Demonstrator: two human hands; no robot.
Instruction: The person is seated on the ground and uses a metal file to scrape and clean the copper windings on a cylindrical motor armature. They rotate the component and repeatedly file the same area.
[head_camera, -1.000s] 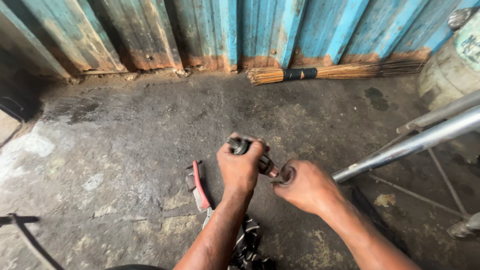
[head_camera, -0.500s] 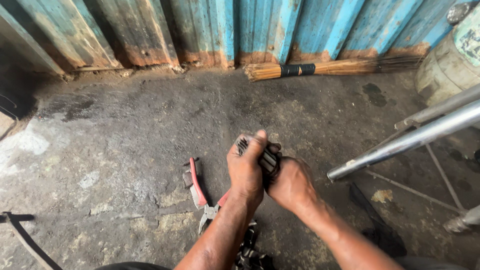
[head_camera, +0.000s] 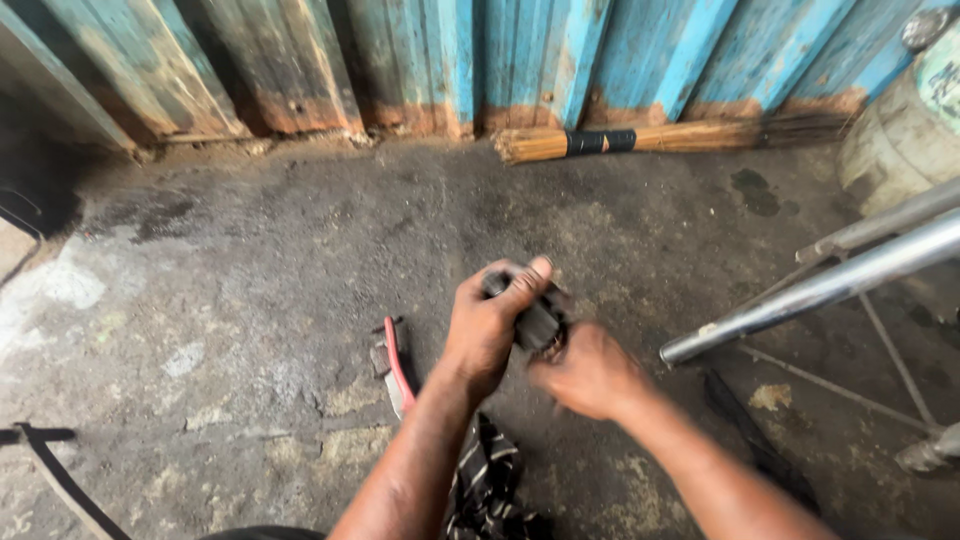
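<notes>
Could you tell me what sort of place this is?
Probably a rough workshop: a stained concrete floor, a blue corrugated metal wall, red-handled pliers, and both hands on a dark greasy part.

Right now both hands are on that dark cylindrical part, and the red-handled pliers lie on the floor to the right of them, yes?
Not quite. The head view shows the red-handled pliers on the floor left of the hands, beside the left hand. The right hand also meets the dark cylindrical part.

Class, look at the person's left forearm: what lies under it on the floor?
Red-handled pliers and a striped cloth lie beneath the left forearm; the arm covers part of each.
</notes>
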